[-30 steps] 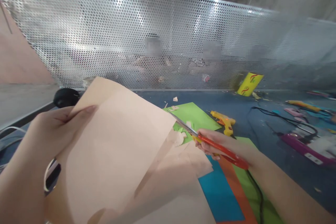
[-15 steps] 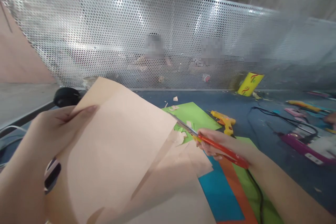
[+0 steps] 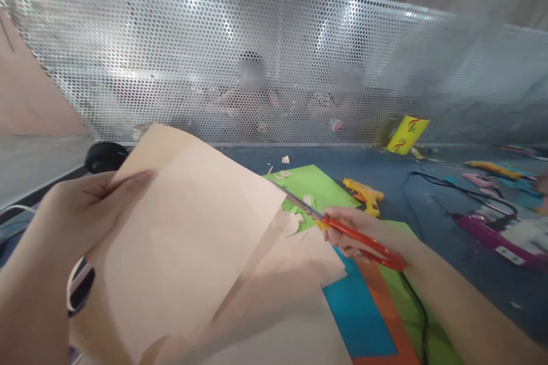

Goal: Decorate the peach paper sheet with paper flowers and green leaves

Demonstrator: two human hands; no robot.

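A large pale peach sheet of paper (image 3: 192,239) is raised in front of me, bent along its upper edge. My left hand (image 3: 107,194) pinches its left side. On the right, my right hand (image 3: 349,231) is closed around red-handled scissors (image 3: 363,242). Their metal blades meet the sheet's right corner, and part of them is hidden behind the paper. Below lie more peach sheets (image 3: 317,262), overlapping blue paper (image 3: 359,308), orange paper (image 3: 385,302) and green paper (image 3: 422,302). Small paper scraps (image 3: 293,219) rest on a bright green sheet (image 3: 317,182).
A yellow glue gun (image 3: 363,194) lies beyond my right hand. Farther right are a purple power strip (image 3: 496,239) with black cables and a yellow tool (image 3: 492,170). A yellow roll (image 3: 408,134) stands by the perforated metal screen (image 3: 291,63); blurred people are behind it.
The paper and my left hand have shifted slightly left. My right hand and the scissors stay nearly in place at the sheet's corner, with the blades a little farther behind the paper.
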